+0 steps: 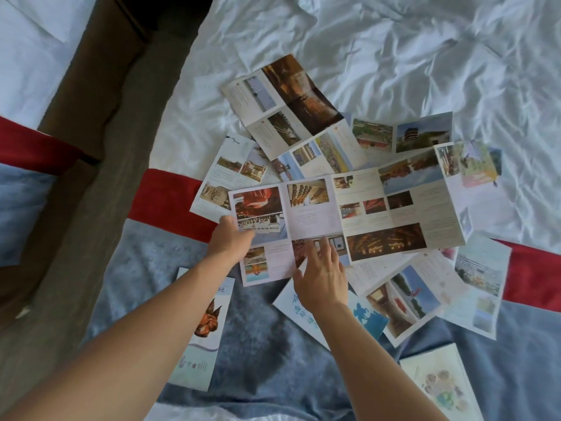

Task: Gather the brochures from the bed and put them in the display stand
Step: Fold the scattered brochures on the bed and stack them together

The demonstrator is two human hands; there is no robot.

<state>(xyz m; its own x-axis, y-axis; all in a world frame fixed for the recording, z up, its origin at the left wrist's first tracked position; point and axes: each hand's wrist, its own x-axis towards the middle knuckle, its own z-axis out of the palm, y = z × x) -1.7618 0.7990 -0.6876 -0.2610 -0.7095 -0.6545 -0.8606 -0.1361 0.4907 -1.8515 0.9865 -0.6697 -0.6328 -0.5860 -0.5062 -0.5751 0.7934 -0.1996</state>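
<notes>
Head view: both hands [273,259] touch unfolded brochure's [364,214] near-left end.

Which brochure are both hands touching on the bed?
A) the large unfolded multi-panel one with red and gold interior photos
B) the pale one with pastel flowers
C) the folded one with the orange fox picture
A: the left hand grips the left edge of the large unfolded multi-panel brochure, and the right hand's fingers rest on its lower panel.

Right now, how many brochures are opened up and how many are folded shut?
Opened brochures: about 7, overlapping, so hard to be sure
Folded brochures: 3
Total: about 10
</notes>
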